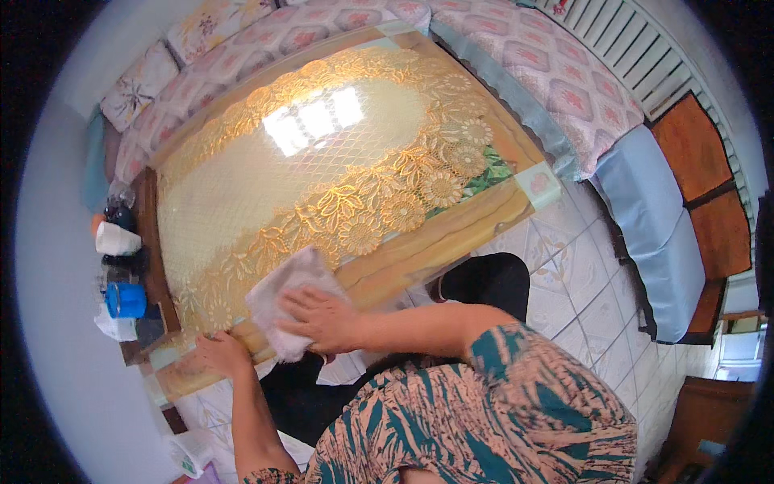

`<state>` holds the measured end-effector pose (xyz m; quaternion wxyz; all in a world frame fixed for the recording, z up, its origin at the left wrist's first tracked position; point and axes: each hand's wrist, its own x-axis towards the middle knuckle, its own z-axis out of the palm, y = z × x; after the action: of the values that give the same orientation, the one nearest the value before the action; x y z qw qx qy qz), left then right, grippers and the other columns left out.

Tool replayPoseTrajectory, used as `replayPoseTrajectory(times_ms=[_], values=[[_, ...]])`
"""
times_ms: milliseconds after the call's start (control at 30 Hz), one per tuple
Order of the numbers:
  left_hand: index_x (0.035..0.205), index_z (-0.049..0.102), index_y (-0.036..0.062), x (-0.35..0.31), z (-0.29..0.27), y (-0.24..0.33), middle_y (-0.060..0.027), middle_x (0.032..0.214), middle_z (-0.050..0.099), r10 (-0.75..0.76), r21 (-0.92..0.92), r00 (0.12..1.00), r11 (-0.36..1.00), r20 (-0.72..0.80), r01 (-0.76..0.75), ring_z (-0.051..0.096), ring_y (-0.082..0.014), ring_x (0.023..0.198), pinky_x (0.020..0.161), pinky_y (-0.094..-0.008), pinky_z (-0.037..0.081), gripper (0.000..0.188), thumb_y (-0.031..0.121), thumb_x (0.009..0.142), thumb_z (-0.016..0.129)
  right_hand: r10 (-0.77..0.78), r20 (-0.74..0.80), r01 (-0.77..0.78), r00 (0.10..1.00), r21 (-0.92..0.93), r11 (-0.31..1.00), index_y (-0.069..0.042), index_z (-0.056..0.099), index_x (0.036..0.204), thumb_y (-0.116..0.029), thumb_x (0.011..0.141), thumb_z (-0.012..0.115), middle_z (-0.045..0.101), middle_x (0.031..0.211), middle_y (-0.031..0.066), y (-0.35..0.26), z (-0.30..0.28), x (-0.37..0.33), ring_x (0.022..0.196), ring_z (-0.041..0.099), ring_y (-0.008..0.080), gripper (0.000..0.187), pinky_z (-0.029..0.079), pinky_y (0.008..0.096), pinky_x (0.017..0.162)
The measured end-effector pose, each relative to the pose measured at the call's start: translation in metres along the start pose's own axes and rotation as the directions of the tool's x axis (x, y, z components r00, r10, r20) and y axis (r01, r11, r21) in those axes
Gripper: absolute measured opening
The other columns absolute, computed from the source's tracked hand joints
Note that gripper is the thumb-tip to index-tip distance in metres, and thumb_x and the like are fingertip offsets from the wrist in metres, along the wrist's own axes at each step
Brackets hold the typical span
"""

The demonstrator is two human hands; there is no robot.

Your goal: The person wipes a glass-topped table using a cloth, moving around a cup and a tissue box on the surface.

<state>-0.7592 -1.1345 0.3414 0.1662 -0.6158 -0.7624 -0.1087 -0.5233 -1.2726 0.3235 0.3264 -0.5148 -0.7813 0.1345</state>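
Cloth (270,308) points its long axis forward, right hand (313,316) flat atop, left hand (225,353) resting unclenched on table (419,256).

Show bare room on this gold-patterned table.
Free on the table: its pale netted middle, between gold flowers, and brown front border near the pale green corner. Crowded: the near left, with the right hand on a pale pink cloth, the left hand beside it; past the left end, a white cup and blue container.

Left hand (223,353) and right hand (319,319) palm-down
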Motion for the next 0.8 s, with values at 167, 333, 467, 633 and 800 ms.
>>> replayPoseTrajectory(times_ms=[167,333,467,633,800], values=[[0.128,0.048,0.0029,0.000,-0.014,0.003,-0.0148,0.130,0.050,0.002,-0.019,1.000,1.000,0.026,-0.002,0.045,-0.0334,0.121,0.099,-0.0466,0.035,0.046,0.030,0.090,0.045,0.131,0.037,-0.127,0.991,-0.092,0.988,-0.017,0.040,0.140,-0.041,0.068,0.072,0.027,0.150,0.0183,0.050,-0.007,0.043,0.139,0.024,0.0335,0.083,0.020,0.0480,0.112],[0.130,0.047,0.0051,-0.003,-0.008,-0.011,-0.0138,0.135,0.047,-0.026,-0.035,0.998,0.999,0.053,0.028,0.042,-0.0332,0.125,0.102,-0.0466,0.033,0.048,0.032,0.091,0.044,0.524,-0.291,-0.586,0.801,-0.198,0.786,-0.016,0.048,0.136,-0.041,0.071,0.070,0.039,0.143,0.0177,0.164,-0.112,-0.015,0.133,0.035,0.0326,0.073,0.025,0.0453,0.110],[0.131,0.047,0.0042,-0.001,-0.002,-0.015,-0.0145,0.137,0.047,-0.038,-0.021,0.998,0.999,0.054,0.039,0.041,-0.0334,0.127,0.103,-0.0453,0.032,0.049,0.032,0.092,0.045,0.738,-0.403,-0.841,0.541,-0.253,0.478,-0.019,0.044,0.138,-0.039,0.079,0.062,0.039,0.144,0.0135,0.203,-0.205,-0.125,0.135,0.033,0.0288,0.065,0.023,0.0442,0.109],[0.125,0.051,-0.0006,0.003,0.024,-0.030,-0.0213,0.126,0.054,0.103,-0.051,0.985,0.993,-0.136,-0.111,0.047,-0.0379,0.118,0.100,-0.0470,0.035,0.046,0.030,0.090,0.047,0.692,-0.602,-0.903,0.399,-0.391,0.180,-0.020,0.038,0.143,-0.037,0.079,0.061,0.036,0.146,0.0151,0.213,-0.207,-0.223,0.135,0.032,0.0320,0.070,0.026,0.0480,0.106],[0.127,0.048,-0.0021,-0.001,0.017,-0.012,-0.0223,0.130,0.050,0.046,0.003,0.994,0.999,-0.097,-0.046,0.043,-0.0376,0.123,0.103,-0.0452,0.033,0.048,0.029,0.090,0.047,0.607,-0.405,-0.730,0.684,-0.389,0.563,-0.015,0.040,0.140,-0.031,0.078,0.062,0.037,0.144,0.0190,0.130,-0.148,-0.160,0.132,0.034,0.0354,0.068,0.025,0.0499,0.107]])
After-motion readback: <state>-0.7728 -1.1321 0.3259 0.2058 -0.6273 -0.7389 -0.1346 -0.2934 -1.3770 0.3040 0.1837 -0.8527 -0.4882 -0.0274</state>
